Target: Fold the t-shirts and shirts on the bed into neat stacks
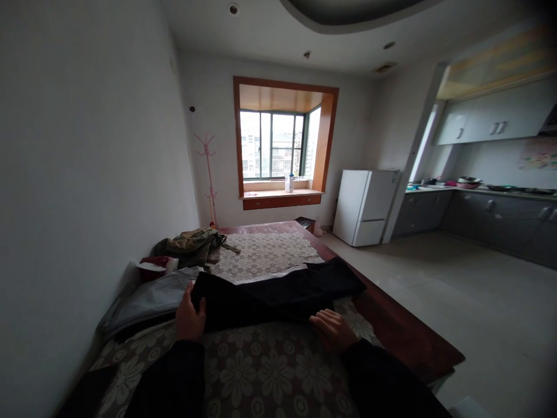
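A black garment [278,293] lies stretched across a table covered with a floral lace cloth [261,371]. My left hand [190,318] rests at the garment's left end, fingers curled on its edge. My right hand [333,329] lies flat on the cloth at the garment's near edge, right of centre, fingers touching the fabric. Both sleeves are dark.
A grey folded garment [150,299] lies left of the black one, by the wall. Behind it sit a red and white item [154,266] and an olive bag [194,244]. The wooden table edge [404,334] runs on the right. A white fridge [365,206] and kitchen counter [487,215] stand beyond.
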`<action>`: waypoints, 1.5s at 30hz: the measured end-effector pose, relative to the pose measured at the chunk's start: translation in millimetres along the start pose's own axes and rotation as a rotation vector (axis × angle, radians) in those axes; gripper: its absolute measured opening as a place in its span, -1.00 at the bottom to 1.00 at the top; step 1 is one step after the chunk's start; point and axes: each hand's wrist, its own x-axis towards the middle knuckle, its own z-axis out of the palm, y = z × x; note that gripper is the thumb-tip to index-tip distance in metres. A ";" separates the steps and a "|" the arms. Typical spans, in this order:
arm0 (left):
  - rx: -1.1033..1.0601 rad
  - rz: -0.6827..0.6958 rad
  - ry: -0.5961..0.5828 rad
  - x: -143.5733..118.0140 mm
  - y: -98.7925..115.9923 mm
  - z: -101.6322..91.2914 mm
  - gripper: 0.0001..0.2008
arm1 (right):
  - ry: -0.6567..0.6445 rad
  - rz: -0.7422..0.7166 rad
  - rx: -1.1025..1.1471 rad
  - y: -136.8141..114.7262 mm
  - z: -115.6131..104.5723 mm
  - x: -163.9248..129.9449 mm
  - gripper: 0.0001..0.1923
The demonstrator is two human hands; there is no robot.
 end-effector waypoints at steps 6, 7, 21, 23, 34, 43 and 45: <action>-0.067 -0.154 0.016 1.3 3.2 -10.6 -0.58 | -0.023 0.019 0.023 -1.9 0.0 1.8 -0.82; -0.098 -0.160 0.012 1.4 2.9 -11.8 -0.64 | -0.016 0.011 0.020 -1.7 -0.3 2.2 -0.81; -0.354 -0.043 -0.226 -56.2 15.6 -85.9 -0.82 | 0.017 -0.074 -0.045 -25.9 -43.4 -6.9 -0.79; -0.387 -0.035 -0.247 -67.7 10.3 -102.9 -0.91 | -0.005 -0.054 -0.027 -29.3 -47.8 -18.5 -0.76; -0.036 0.009 -0.526 -114.3 8.5 -150.4 -0.85 | -0.232 0.147 -0.004 -24.3 -67.4 -62.4 -0.40; 0.171 0.027 -0.714 -68.9 5.3 -162.4 -0.74 | -0.563 0.370 0.351 17.9 -99.7 -27.0 -0.71; 0.204 0.015 -0.641 -52.2 9.9 -152.4 -0.73 | -0.503 0.479 0.402 36.6 -89.9 -0.6 -0.78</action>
